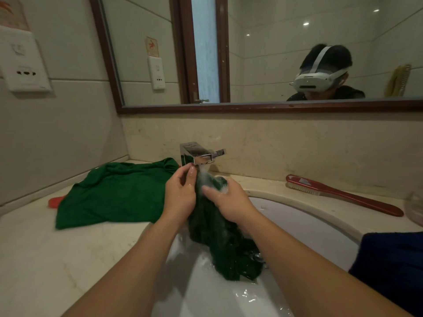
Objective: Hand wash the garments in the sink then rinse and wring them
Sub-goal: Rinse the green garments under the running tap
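Note:
A wet dark green garment (225,245) hangs from both my hands over the white sink (315,227), its lower end trailing into the basin. My left hand (180,193) grips its upper left part. My right hand (231,200) holds the top bunch right under the chrome faucet (199,154). Water runs from the spout onto the cloth between my hands. A second green garment (114,193) lies spread on the counter to the left of the sink.
A red-handled scrub brush (343,195) lies on the counter behind the sink at right. A dark blue cloth (393,266) hangs over the sink's right edge. A small red item (55,201) peeks from under the spread garment. A mirror (251,53) hangs above.

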Motion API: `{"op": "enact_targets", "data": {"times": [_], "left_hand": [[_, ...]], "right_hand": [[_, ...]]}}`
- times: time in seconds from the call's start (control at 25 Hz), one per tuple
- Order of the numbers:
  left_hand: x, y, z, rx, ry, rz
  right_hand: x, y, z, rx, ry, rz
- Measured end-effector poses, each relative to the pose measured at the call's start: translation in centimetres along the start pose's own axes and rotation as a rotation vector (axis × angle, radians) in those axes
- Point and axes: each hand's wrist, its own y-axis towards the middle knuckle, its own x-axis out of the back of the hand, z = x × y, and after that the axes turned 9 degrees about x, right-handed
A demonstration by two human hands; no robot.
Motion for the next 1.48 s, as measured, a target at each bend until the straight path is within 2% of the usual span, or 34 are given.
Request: {"op": "enact_targets", "data": {"times": [0.12, 0.24, 0.44, 0.52, 0.68, 0.8, 0.96, 1.16, 1.24, 1.4, 1.48], "left_hand": [[0.4, 0.0, 0.4, -0.118, 0.115, -0.004], [0.5, -0.2, 1.1, -0.176, 0.244, 0.132], [0.0, -0.5, 1.4, -0.009, 0.258, 0.349], [-0.1, -0.7, 1.6, -0.022, 0.231, 0.382], [-0.3, -0.9, 1.3, -0.001, 0.112, 0.301], [0.0, -0.5, 1.2, -0.079, 0.240, 0.162], [-0.1, -0.1, 1.3, -0.072, 0.205, 0.069], [0.6, 0.6, 0.8, -0.013, 0.057, -0.082], [0.6, 0.5, 0.7, 0.026, 0.042, -0.111], [0.9, 0.9, 0.6, 0.008, 0.093, -0.179], [1.1, 1.3, 0.9, -0.012, 0.097, -0.155]], "right_hand": [[-0.2, 0.2, 0.2, 0.079, 0.087, -0.080], [0.0, 0.4, 0.5, 0.124, 0.170, -0.158], [0.0, 0.6, 0.9, 0.113, 0.301, -0.228], [-0.2, 0.6, 0.9, 0.107, 0.349, -0.208], [0.2, 1.0, 0.9, 0.118, 0.427, -0.200], [0.2, 0.9, 0.4, 0.118, 0.230, -0.216], [0.5, 0.7, 0.0, 0.064, 0.073, -0.173], [0.3, 0.0, -0.3, -0.033, -0.005, 0.041], [0.5, 0.0, -0.4, -0.015, -0.046, 0.075], [1.1, 0.5, -0.6, 0.049, 0.085, 0.041], [1.2, 0.5, -0.4, 0.068, 0.107, -0.029]]}}
